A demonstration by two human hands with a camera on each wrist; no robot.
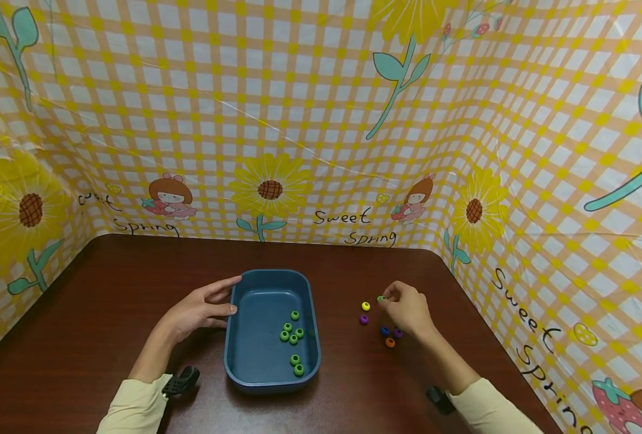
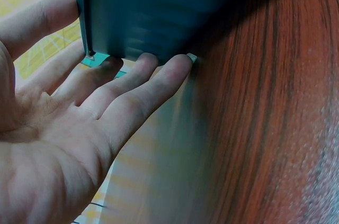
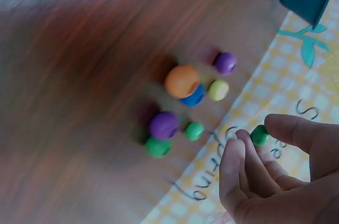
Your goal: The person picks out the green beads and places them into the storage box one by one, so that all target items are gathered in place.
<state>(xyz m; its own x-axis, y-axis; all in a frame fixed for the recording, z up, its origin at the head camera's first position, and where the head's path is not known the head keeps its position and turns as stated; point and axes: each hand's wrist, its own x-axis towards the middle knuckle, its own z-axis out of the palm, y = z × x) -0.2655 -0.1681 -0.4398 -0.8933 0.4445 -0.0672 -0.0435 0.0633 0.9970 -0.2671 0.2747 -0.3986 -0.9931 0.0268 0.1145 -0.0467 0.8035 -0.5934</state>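
My left hand rests against the left wall of a blue rectangular tub, fingertips spread along its side. The left wrist view has its straight fingers touching the tub wall. Several green beads lie inside the tub, mostly toward its right side. Right of the tub, my right hand pinches a green bead between thumb and fingertips, over the table. Around that hand lie a yellow bead, purple beads, a blue bead and an orange bead.
Two more green beads show on the table in the right wrist view; the right hand covers them in the head view. The dark wooden table is bordered by a checked, flower-printed cloth at the back and sides.
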